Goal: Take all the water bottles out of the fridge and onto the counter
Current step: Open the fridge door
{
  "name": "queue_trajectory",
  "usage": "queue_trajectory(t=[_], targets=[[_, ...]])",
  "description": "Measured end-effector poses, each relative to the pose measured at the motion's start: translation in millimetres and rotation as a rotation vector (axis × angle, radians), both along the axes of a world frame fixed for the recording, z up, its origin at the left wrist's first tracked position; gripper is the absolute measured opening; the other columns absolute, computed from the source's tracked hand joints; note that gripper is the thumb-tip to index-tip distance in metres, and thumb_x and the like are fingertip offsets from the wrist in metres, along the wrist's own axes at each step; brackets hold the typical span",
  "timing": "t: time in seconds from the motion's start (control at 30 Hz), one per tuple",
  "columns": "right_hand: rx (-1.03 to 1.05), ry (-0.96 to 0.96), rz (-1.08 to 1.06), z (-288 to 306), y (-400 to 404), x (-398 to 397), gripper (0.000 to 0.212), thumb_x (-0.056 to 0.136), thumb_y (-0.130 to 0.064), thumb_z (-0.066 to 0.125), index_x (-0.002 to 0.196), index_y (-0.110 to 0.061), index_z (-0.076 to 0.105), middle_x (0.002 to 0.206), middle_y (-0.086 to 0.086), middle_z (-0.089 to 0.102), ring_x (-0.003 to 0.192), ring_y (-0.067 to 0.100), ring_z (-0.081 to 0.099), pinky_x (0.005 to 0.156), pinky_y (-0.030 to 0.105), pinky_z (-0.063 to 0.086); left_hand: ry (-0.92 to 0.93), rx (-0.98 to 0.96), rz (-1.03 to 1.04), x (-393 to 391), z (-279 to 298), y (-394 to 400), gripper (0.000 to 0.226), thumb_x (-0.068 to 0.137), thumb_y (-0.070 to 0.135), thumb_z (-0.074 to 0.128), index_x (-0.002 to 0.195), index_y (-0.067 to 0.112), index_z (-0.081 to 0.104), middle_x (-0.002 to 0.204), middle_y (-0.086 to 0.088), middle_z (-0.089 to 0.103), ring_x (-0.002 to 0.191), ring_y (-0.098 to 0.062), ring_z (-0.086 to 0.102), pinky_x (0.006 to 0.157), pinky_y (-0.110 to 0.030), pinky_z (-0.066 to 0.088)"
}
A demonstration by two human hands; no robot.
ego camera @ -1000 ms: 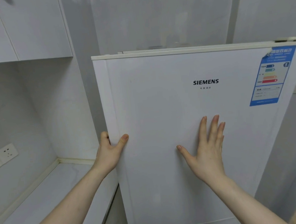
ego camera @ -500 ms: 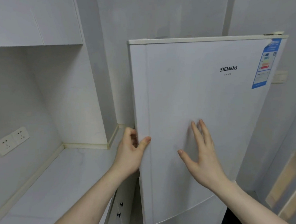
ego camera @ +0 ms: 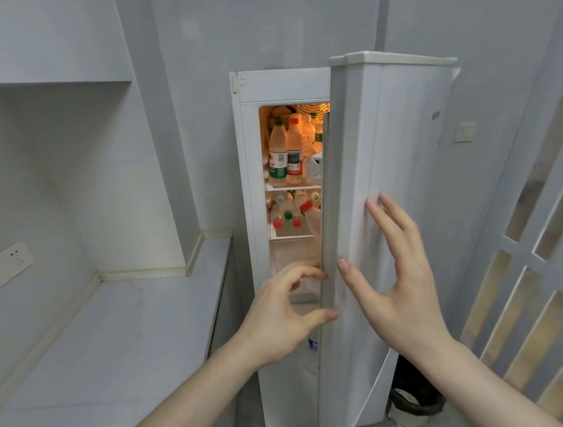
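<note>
Fridge door (ego camera: 389, 168) is part open, swung toward the right, edge-on to us. We see a narrow lit gap into the fridge (ego camera: 256, 215).

Left hand (ego camera: 283, 316): fingers curled, thumb and fingertips at the door's inner edge strip. It looks like a loose hold on that edge, but we can't tell firm contact from the blur.

Right hand (ego camera: 399, 270): spread wide, fingers straight, palm facing the door's outer face, just right of the left hand. It holds nothing. Whether the palm actually touches the door, we can't tell.

Water bottles (ego camera: 284, 151): inside the fridge, above and beyond the left hand. The upper shelf has upright bottles, with green and red caps visible. On the shelf below, directly above the left hand's fingers, are more bottles (ego camera: 288, 212) seen cap-on, with red, green and white caps. The exact count is hidden by the door.

Counter (ego camera: 112, 333): left of the left hand and butted against the fridge side. A wall socket (ego camera: 1, 267) sits far left above it.

Below the right wrist, by the door's bottom corner, is a dark bin (ego camera: 413, 403).
</note>
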State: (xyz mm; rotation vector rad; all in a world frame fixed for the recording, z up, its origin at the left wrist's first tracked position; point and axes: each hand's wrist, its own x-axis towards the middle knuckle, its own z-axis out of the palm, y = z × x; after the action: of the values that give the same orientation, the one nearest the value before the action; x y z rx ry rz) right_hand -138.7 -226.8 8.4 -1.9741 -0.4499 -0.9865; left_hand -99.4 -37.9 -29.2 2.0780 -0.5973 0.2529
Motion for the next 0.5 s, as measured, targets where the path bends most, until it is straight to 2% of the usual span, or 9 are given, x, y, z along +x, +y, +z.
queue_trajectory(t=[0.13, 0.2, 0.27, 0.43, 0.5], targets=[[0.074, -0.096, -0.111, -2, -19, -22, 0.081, 0.086, -0.011, 0.083, 0.156, -0.010, 0.042, 0.165, 0.002, 0.037, 0.155, 0.015, 0.034, 0.121, 0.051, 0.039, -0.023, 0.126, -0.127, -7, -4, -6, 0.039, 0.087, 0.026, 0.080, 0.121, 0.038, 0.067, 0.138, 0.030, 0.057, 0.135, 0.009, 0.045, 0.117, -0.028, 0.037], [0.107, -0.124, -0.167, -7, -32, -33, 0.077, 0.087, -0.008, 0.080, 0.154, -0.007, 0.044, 0.163, 0.003, 0.041, 0.153, 0.017, 0.038, 0.117, 0.057, 0.043, -0.016, 0.155, -0.128, -7, -7, -7, 0.033, 0.090, 0.025, 0.077, 0.116, 0.042, 0.066, 0.137, 0.031, 0.056, 0.133, 0.008, 0.046, 0.115, -0.032, 0.042], [0.141, -0.145, -0.225, -14, -47, -44, 0.071, 0.088, -0.006, 0.078, 0.152, -0.006, 0.047, 0.159, 0.004, 0.045, 0.149, 0.020, 0.044, 0.114, 0.056, 0.046, -0.009, 0.176, -0.116, -5, -10, -8, 0.030, 0.092, 0.024, 0.074, 0.114, 0.043, 0.065, 0.135, 0.030, 0.056, 0.130, 0.008, 0.048, 0.110, -0.031, 0.046], [0.221, -0.229, -0.356, -26, -73, -66, 0.059, 0.096, -0.007, 0.068, 0.152, -0.010, 0.048, 0.150, -0.002, 0.050, 0.136, 0.025, 0.055, 0.107, 0.040, 0.052, -0.035, 0.211, -0.125, -2, -9, -19, 0.028, 0.095, 0.023, 0.069, 0.112, 0.044, 0.064, 0.134, 0.031, 0.054, 0.127, 0.012, 0.046, 0.105, -0.022, 0.047], [0.243, -0.241, -0.423, -29, -84, -72, 0.058, 0.099, -0.003, 0.067, 0.153, -0.007, 0.047, 0.148, -0.003, 0.050, 0.135, 0.023, 0.055, 0.108, 0.042, 0.052, -0.048, 0.210, -0.147, -2, -7, -27, 0.028, 0.096, 0.022, 0.068, 0.113, 0.044, 0.064, 0.135, 0.033, 0.053, 0.127, 0.014, 0.046, 0.104, -0.017, 0.045]])
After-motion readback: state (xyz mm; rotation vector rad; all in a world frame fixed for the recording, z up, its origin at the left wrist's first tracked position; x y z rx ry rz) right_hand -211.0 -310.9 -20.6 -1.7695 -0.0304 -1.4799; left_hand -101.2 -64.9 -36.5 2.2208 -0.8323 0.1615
